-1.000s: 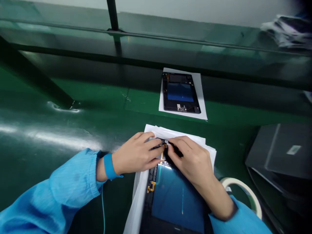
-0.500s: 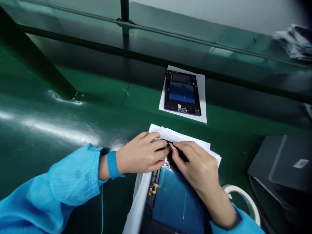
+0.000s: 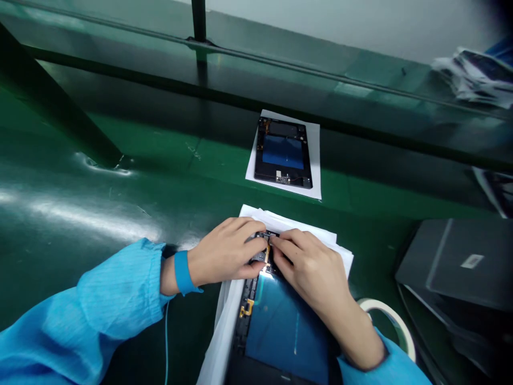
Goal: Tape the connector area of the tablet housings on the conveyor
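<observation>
An opened tablet [image 3: 286, 321] with a dark frame and a large blue panel lies on white sheets [image 3: 320, 231] in front of me. Along its left side runs an orange flex cable [image 3: 247, 308]. My left hand [image 3: 226, 251], with a blue strap round the wrist, rests its fingertips on the tablet's top left part. Its thumb and fingers are apart. My right hand [image 3: 315, 267] bends over the same top part, thumb and forefinger pinched close to the left fingertips. What sits in that pinch is too small to make out.
Farther back, a second opened tablet [image 3: 280, 152] lies on white paper [image 3: 315, 160]. A roll of tape [image 3: 395, 321] and a dark grey box [image 3: 452, 262] stand at right. Bundled items [image 3: 476, 77] lie at the far right. A dark post [image 3: 60, 107] rises at left.
My right fingertips have moved slightly left, closer to my left fingers. The small whitish piece seen at them before no longer shows clearly. The view has shifted a little to the right.
</observation>
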A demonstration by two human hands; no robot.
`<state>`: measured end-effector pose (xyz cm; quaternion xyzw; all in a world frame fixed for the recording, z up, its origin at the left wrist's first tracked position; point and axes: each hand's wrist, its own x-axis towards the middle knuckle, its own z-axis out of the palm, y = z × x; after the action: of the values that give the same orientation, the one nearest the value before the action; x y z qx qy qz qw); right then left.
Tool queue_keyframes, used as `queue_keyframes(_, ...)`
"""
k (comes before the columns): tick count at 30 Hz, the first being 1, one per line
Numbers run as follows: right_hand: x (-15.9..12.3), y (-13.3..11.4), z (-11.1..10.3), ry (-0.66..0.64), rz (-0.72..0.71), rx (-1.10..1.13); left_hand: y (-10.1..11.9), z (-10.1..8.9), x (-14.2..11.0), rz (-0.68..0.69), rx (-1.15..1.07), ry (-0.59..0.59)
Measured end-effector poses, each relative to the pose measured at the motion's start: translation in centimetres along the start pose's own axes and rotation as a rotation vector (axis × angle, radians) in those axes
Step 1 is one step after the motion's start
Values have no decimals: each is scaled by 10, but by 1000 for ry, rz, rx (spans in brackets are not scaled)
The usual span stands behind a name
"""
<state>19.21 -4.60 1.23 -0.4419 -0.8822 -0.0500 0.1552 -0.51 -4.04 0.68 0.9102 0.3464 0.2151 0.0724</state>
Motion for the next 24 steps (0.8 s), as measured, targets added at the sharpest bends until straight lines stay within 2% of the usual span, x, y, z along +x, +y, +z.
queue_keyframes(4, 0, -4, -12, -113, -88, -99, -1, 1, -1, -44, -53, 11)
queue_keyframes(7, -11, -10, -20, -164, -95, -108, 1, 1, -3, -106, -91, 33)
queue_keyframes(11, -28, -19, -20, -157, -39, -52, 11, 0, -9, -266, -172, 11)
queue_keyframes(15, -41, -19, -25, -118, 5, 13, 28, -11, -27, -439, -334, 11)
queue_keyframes(17, -60, -16, -34, -50, 63, -7, 37, -23, -42, -528, -460, 6)
queue_keyframes(19, -89, -13, -44, 15, 199, -96, 47, -38, -57, -635, -638, -50)
queue_keyframes(21, -121, -13, -50, -14, 335, -178, 58, -50, -65, -750, -888, -136)
queue_keyframes(24, -150, -17, -48, -90, 373, -81, 74, -58, -62, -940, -1315, -236)
